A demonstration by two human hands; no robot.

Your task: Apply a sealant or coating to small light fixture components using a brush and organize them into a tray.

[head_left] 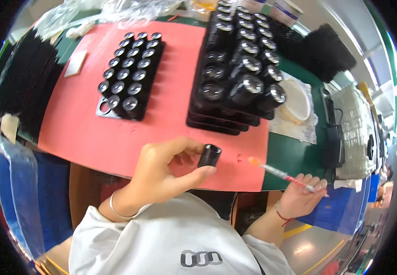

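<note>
My left hand (pixel 162 167) pinches a small glossy black cylinder (pixel 209 156) between thumb and fingers, above the near part of a pink mat (pixel 175 130). To the right, my right hand (pixel 297 199) has its fingers round a thin brush (pixel 278 173) with a red-and-white handle. The brush's orange tip points left toward the cylinder and stays apart from it. Farther off, rows of similar black cylinders (pixel 140 75) with shiny tops stand at the mat's left. Right of them, more and larger black cylinders (pixel 246 89) stand in stacked black trays (pixel 217 126).
A white round tub (pixel 298 103) lies at the right on a crumpled sheet over the green table (pixel 285 158). Black piles (pixel 24 82) stand far left, with another black pile (pixel 329 50) at back right. A white card (pixel 76 63) and clear plastic film (pixel 130 11) lie farther back.
</note>
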